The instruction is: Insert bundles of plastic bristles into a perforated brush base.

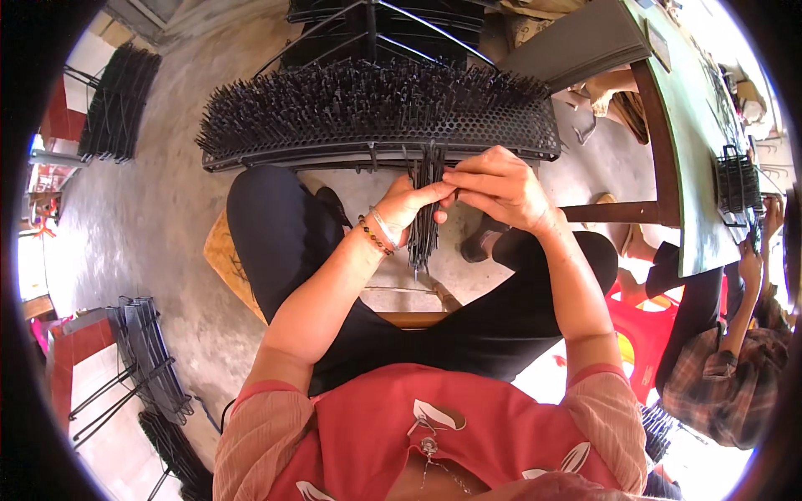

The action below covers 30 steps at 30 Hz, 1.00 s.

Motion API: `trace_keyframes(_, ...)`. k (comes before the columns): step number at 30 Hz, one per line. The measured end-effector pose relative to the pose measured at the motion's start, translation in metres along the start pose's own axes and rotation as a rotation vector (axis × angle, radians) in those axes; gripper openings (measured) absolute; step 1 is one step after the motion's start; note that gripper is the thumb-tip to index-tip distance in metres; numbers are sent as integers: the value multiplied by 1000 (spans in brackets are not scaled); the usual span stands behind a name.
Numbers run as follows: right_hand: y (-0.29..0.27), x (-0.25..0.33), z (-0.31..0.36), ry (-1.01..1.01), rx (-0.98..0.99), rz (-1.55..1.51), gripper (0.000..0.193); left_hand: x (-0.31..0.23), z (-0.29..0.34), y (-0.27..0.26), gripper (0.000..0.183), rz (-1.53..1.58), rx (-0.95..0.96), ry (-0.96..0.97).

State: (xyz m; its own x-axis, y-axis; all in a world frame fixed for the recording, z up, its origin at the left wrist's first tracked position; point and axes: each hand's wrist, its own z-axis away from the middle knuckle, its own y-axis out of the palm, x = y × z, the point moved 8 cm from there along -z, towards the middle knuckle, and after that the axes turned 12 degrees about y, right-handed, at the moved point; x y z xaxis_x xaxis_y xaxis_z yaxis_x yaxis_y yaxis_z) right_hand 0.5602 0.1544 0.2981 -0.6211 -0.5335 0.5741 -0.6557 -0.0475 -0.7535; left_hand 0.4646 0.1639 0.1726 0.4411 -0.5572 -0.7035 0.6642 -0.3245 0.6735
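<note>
My left hand grips a bundle of thin black rods held upright, its lower end hanging between my knees. My right hand meets it from the right, fingertips pinching at the top of the same bundle. Just beyond both hands lies a long black perforated tray resting across a frame, with many black rods standing in its holes like bristles. I sit with black trousers and a red apron in view below.
More black racks stand behind the tray, another stack at far left and folded frames at lower left on the concrete floor. A green table runs along the right; another person sits beside a red stool.
</note>
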Motion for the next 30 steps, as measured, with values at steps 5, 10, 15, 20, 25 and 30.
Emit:
trace_keyframes(5, -37, -42, -1, 446, -408, -176, 22, 4, -2, 18, 31, 55, 23, -40)
trace_keyframes(10, -42, -82, -11, 474, -668, -190, 29, 19, -2, 11, 37, 8, 9, -119)
trace_keyframes(15, -36, -88, -20, 507, -639, -117, 35, 24, 1, 9, 35, 72, -11, -160)
trace_keyframes(20, -28, -84, -23, 424, -611, 108, 34, 22, 3, 14, 34, 120, 0, -151)
trace_keyframes(25, -29, -74, -26, 329, -630, 235, 30, 18, 6, 23, 33, 164, 50, -158)
trace_keyframes(30, -23, -71, -29, 236, -601, 330, 27, 17, 3, 15, 34, 25, 49, -98)
